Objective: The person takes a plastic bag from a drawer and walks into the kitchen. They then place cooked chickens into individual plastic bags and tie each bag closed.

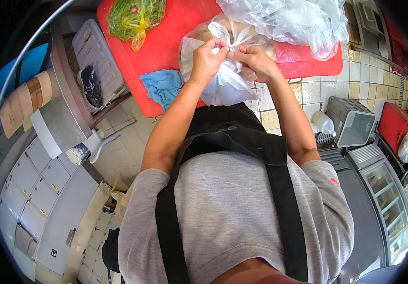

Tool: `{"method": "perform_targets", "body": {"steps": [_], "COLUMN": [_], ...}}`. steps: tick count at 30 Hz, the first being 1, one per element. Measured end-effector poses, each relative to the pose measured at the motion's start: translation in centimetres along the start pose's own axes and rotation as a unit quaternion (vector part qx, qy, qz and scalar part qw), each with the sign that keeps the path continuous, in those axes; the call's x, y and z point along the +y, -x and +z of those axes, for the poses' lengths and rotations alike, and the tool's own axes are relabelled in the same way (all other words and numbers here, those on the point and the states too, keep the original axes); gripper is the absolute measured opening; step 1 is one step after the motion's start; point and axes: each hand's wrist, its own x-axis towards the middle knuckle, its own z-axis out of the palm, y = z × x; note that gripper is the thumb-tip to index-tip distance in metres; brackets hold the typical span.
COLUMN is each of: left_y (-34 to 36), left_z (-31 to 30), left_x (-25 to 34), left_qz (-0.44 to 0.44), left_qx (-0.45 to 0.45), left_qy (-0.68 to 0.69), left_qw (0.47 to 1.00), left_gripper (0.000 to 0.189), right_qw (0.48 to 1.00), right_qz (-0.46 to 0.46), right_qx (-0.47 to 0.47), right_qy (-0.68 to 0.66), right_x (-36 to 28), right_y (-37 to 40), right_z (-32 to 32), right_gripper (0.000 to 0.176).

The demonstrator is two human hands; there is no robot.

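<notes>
At the front edge of the red table point(175, 35), a whitish plastic bag point(227, 85) bulges with contents I cannot make out clearly; something brownish shows through it. My left hand point(208, 61) pinches the gathered plastic of its neck between thumb and fingers. Close beside it, my right hand point(257, 61) grips the same gathered part, the fingertips of both hands nearly touching. A crumpled blue cloth point(161, 86) lies left of the bag. Behind it on the left is a clear bag of green vegetables point(135, 19), its neck twisted and yellow.
Loose clear plastic bags point(289, 21) are heaped at the table's back right. A lidded grey container point(97, 59) stands to the left. On the right are a grey bin point(355, 125), a white jug point(323, 124), a red box point(395, 128) and a glass-fronted cooler point(386, 199).
</notes>
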Motion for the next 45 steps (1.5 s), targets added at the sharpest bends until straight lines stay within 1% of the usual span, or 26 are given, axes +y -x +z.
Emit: {"method": "perform_targets", "body": {"steps": [2,4,6,7,8,9,10,11,14,17,20,22,23,26,29,32,35,38,41,42,45], "left_y": [-0.2,-0.3,-0.4,-0.6,-0.7,-0.8,-1.0,-1.0,-0.9,-1.0,-0.9,-0.7,-0.6,-0.4,-0.1,-0.1,0.0,0.3,0.1,0.0,-0.1], "left_z": [0.1,0.2,0.3,0.3,0.3,0.4,0.4,0.5,0.3,0.4,0.3,0.3,0.2,0.5,0.1,-0.2,-0.8,-1.1,-1.0,-1.1,-1.3], "left_x": [-0.5,-0.7,-1.0,-1.2,-1.4,-1.8,-2.2,-2.6,-1.8,-1.9,-0.8,0.1,0.3,0.0,0.2,0.5,0.4,-0.5,-0.3,-0.2,-0.3], "left_qz": [-0.015,-0.035,-0.055,-0.065,-0.075,-0.080,-0.084,-0.089,-0.121,-0.111,-0.089,-0.072,-0.064,-0.046,-0.020,0.080,0.125,0.125,0.118,0.125,0.139], "left_qx": [-0.007,-0.001,0.001,0.000,0.000,-0.004,-0.008,-0.013,-0.045,-0.033,-0.018,0.003,0.014,0.030,0.014,0.009,-0.004,-0.015,-0.025,-0.031,-0.046], "left_qy": [0.022,0.040,0.056,0.061,0.067,0.074,0.081,0.088,0.095,0.050,0.016,0.023,0.026,0.026,-0.029,-0.074,-0.089,-0.090,-0.072,-0.070,-0.067], "left_qw": [1.000,0.999,0.997,0.996,0.995,0.994,0.993,0.992,0.987,0.992,0.996,0.997,0.998,0.998,0.999,0.994,0.988,0.988,0.990,0.989,0.987], "left_gripper": [0.012,0.015,0.018,0.018,0.019,0.019,0.019,0.020,0.013,0.012,0.011,0.012,0.012,0.011,0.012,0.013,0.013,0.013,0.014,0.014,0.014], "right_qw": [0.992,0.970,0.986,0.983,0.963,0.912,0.839,0.746,0.685,0.665,0.697,0.794,0.835,0.917,0.908,0.892,0.872,0.812,0.808,0.802,0.792], "right_qz": [-0.031,-0.059,-0.139,-0.178,-0.229,-0.331,-0.425,-0.509,-0.443,-0.361,-0.341,-0.297,-0.271,-0.172,-0.190,-0.194,-0.259,-0.231,-0.318,-0.324,-0.337], "right_qx": [-0.038,-0.077,0.001,0.041,0.084,0.111,0.134,0.155,0.173,0.193,0.224,0.258,0.272,0.276,0.288,0.309,0.240,0.193,0.137,0.095,0.007], "right_qy": [-0.113,-0.224,-0.088,-0.019,0.115,0.216,0.311,0.399,0.552,0.625,0.590,0.464,0.395,0.232,0.239,0.267,0.339,0.501,0.477,0.493,0.509], "right_x": [-0.1,-0.1,0.4,0.8,1.4,1.3,0.9,0.5,-0.8,-0.3,0.2,0.6,0.7,0.9,1.5,1.8,1.8,-1.2,-3.2,-3.3,-3.3], "right_y": [0.4,0.7,0.3,0.1,-0.1,-0.4,-0.8,-0.9,0.3,0.3,0.6,0.8,0.8,0.3,-0.6,-1.3,-1.2,0.1,-0.5,-1.1,-2.9], "right_z": [-0.6,-0.8,-0.3,0.0,0.4,0.5,0.6,0.6,0.6,-0.2,0.2,1.2,1.8,2.8,3.0,2.9,1.6,0.0,-0.9,-1.2,-2.0], "right_gripper": [0.017,0.015,0.018,0.019,0.023,0.024,0.025,0.026,0.026,0.024,0.021,0.018,0.017,0.017,0.018,0.018,0.018,0.015,0.015,0.013,0.012]}}
